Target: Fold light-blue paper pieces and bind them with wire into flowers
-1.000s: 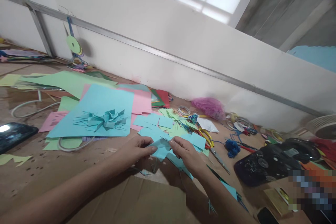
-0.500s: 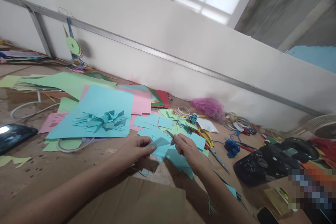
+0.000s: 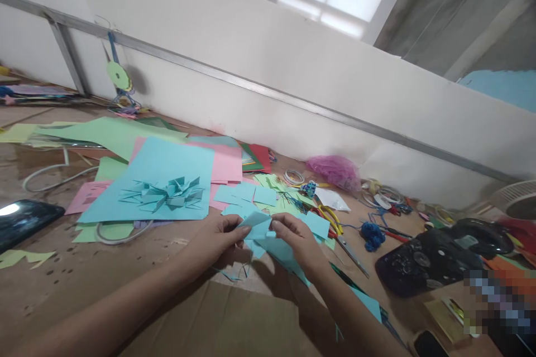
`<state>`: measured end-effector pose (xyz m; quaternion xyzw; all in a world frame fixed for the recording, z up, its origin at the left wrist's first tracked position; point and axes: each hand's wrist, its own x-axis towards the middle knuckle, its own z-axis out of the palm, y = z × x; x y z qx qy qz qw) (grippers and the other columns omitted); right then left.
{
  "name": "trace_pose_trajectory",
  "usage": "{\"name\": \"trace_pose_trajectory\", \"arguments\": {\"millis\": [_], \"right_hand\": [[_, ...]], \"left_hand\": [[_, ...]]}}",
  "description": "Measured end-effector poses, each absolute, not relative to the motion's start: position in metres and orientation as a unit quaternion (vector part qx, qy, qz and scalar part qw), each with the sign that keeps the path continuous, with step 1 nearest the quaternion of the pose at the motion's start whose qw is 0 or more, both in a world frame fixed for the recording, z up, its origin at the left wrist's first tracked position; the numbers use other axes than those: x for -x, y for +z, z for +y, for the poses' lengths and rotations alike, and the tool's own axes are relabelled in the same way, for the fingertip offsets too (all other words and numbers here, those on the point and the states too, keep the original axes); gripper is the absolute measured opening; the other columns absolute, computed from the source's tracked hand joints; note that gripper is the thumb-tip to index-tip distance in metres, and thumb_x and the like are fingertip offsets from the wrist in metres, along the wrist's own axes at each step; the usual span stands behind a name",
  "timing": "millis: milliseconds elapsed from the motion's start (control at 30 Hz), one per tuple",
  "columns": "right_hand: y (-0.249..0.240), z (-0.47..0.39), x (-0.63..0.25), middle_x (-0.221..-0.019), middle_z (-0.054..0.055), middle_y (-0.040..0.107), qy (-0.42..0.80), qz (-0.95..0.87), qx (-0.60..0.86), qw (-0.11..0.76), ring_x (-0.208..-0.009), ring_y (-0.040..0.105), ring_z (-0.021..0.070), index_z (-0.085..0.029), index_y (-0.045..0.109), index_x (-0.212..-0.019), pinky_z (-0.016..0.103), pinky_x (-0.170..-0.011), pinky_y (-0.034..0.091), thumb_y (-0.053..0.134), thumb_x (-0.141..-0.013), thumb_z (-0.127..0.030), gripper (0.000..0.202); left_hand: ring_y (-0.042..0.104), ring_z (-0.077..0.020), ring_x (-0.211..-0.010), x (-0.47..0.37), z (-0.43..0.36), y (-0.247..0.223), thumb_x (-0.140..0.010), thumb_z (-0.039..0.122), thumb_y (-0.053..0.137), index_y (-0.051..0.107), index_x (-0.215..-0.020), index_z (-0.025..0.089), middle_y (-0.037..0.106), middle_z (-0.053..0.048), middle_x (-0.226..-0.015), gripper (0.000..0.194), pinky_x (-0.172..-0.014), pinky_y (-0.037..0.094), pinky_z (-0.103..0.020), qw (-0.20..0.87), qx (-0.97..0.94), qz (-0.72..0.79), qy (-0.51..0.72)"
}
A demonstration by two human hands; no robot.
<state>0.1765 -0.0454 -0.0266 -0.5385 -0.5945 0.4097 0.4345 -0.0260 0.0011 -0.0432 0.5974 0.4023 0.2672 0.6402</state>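
A small folded piece of light blue paper [image 3: 256,224] is up in front of me, over the table. My left hand [image 3: 224,235] pinches its left side between thumb and fingers. At its right edge, my right hand [image 3: 293,234] has thumb and fingertips closed on the paper. Beneath both hands lie loose blue paper pieces [image 3: 282,254] and thin blue scraps. To the left, spiky folded blue paper shapes [image 3: 171,194] rest on a large blue sheet [image 3: 176,156].
Scissors [image 3: 349,254] and yellow-handled pliers [image 3: 330,216] lie right of my hands, near blue yarn [image 3: 372,235] and a dark device with a handle [image 3: 422,259]. A phone [image 3: 29,223] is at left. Cardboard [image 3: 218,321] lies in front; a white wall [image 3: 251,50] stands behind.
The dark pointed tool tip that stuck out from my right fingers no longer shows there. My right fingers have come to the paper's edge, and the paper is turned slightly more upright.
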Motion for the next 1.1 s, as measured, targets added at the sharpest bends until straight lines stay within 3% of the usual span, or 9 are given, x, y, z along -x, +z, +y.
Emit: {"name": "trace_pose_trajectory", "arguments": {"millis": [67,167,367,567,633,733,867,1000,1100], "right_hand": [[-0.027,-0.050,-0.166,-0.081,0.003,0.063,0.498,-0.529,0.508,0.464,-0.074,0.055,0.0185,-0.019,0.066,-0.094,0.030,-0.069,0.043,0.067,-0.077,-0.048,0.033],[-0.029,-0.053,-0.159,-0.071,0.001,0.060,0.514,-0.488,0.506,0.492,-0.064,0.051,0.0150,-0.017,0.066,-0.081,0.028,-0.062,0.041,0.073,-0.070,-0.043,0.029],[-0.030,-0.047,-0.174,-0.057,-0.004,0.049,0.435,-0.478,0.550,0.529,-0.055,0.042,0.0118,-0.018,0.060,-0.068,0.025,-0.055,0.034,0.070,-0.073,-0.038,0.024],[-0.029,-0.047,-0.175,-0.057,-0.003,0.050,0.403,-0.500,0.552,0.531,-0.054,0.044,0.0120,-0.017,0.058,-0.069,0.025,-0.054,0.035,0.067,-0.077,-0.036,0.022],[-0.025,-0.051,-0.173,-0.059,-0.003,0.052,0.328,-0.540,0.571,0.524,-0.055,0.046,0.0128,-0.017,0.060,-0.072,0.025,-0.054,0.035,0.063,-0.081,-0.034,0.019],[-0.020,-0.059,-0.172,-0.071,0.002,0.063,0.109,-0.651,0.560,0.500,-0.066,0.054,0.0158,-0.019,0.065,-0.079,0.027,-0.060,0.038,0.057,-0.087,-0.024,0.013],[-0.019,-0.067,-0.170,-0.088,0.005,0.072,-0.164,-0.777,0.442,0.417,-0.082,0.061,0.0193,-0.021,0.066,-0.097,0.033,-0.074,0.040,0.056,-0.086,-0.011,0.018],[-0.022,-0.071,-0.162,-0.091,0.006,0.072,-0.193,-0.824,0.387,0.367,-0.082,0.062,0.0207,-0.019,0.064,-0.101,0.036,-0.075,0.039,0.055,-0.083,-0.014,0.021],[-0.021,-0.072,-0.157,-0.091,0.003,0.072,-0.150,-0.822,0.396,0.381,-0.085,0.060,0.0204,-0.022,0.064,-0.097,0.037,-0.077,0.039,0.056,-0.083,-0.013,0.019]], "left_hand": [[0.038,-0.0082,-0.037,0.024,-0.002,-0.043,-0.075,0.059,0.062,0.050,-0.068,0.020,0.046,0.007,-0.048,0.042,-0.037,0.025,-0.021,0.635,-0.603,0.400,0.269],[0.042,-0.0092,-0.041,0.022,-0.007,-0.040,-0.074,0.057,0.063,0.054,-0.069,0.018,0.051,0.005,-0.051,0.040,-0.041,0.028,-0.022,0.628,-0.620,0.387,0.267],[0.051,-0.0124,-0.050,0.025,-0.003,-0.037,-0.080,0.054,0.058,0.060,-0.071,0.017,0.061,0.000,-0.063,0.038,-0.047,0.038,-0.023,0.595,-0.649,0.387,0.274],[0.051,-0.0119,-0.047,0.025,0.001,-0.042,-0.083,0.050,0.055,0.056,-0.072,0.019,0.054,0.003,-0.060,0.033,-0.046,0.040,-0.023,0.583,-0.654,0.388,0.287],[0.053,-0.0125,-0.052,0.024,0.002,-0.043,-0.082,0.049,0.057,0.056,-0.077,0.020,0.056,0.003,-0.062,0.030,-0.049,0.041,-0.023,0.570,-0.645,0.399,0.314],[0.054,-0.0126,-0.051,0.022,0.001,-0.044,-0.081,0.053,0.058,0.055,-0.083,0.021,0.059,0.002,-0.065,0.032,-0.047,0.039,-0.022,0.582,-0.603,0.426,0.342],[0.055,-0.0131,-0.052,0.019,-0.014,-0.039,-0.080,0.061,0.054,0.059,-0.080,0.017,0.063,-0.002,-0.066,0.044,-0.046,0.037,-0.022,0.698,-0.520,0.400,0.288],[0.060,-0.0147,-0.064,0.018,-0.032,-0.024,-0.076,0.057,0.064,0.059,-0.088,0.019,0.065,-0.002,-0.075,0.040,-0.055,0.045,-0.024,0.785,-0.399,0.390,0.268],[0.054,-0.0113,-0.052,0.019,-0.033,-0.016,-0.069,0.044,0.075,0.051,-0.080,0.021,0.057,0.005,-0.060,0.035,-0.048,0.038,-0.020,0.799,-0.375,0.384,0.269]]}}
